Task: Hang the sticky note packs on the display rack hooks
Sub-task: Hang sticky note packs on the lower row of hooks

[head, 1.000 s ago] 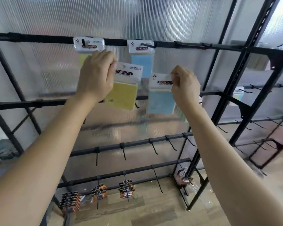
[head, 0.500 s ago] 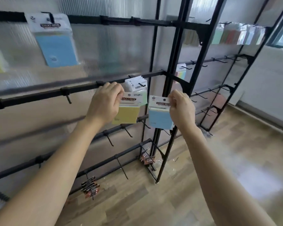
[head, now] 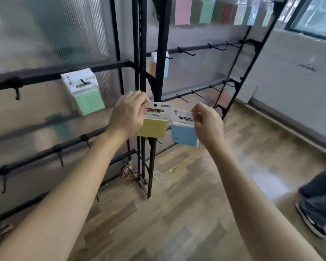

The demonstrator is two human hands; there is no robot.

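Since the earlier frame the view has swung right along the display rack (head: 151, 53), and both hands have come down in front of its black upright post, each carrying its pack along. Left hand (head: 127, 114) pinches the header card of the yellow sticky note pack (head: 155, 125); right hand (head: 208, 123) pinches the header card of the blue sticky note pack (head: 183, 131). Both packs hang free in the air, close side by side but apart, on no hook. To the left, a green sticky note pack (head: 86, 96) hangs on a hook of the left panel's crossbar. Bare hooks (head: 186, 51) line the right panel's bars. Blurred coloured packs (head: 205, 10) hang along its top bar. Open wooden floor (head: 177, 213) lies below; another person's shoe (head: 310, 221) shows at the right edge.
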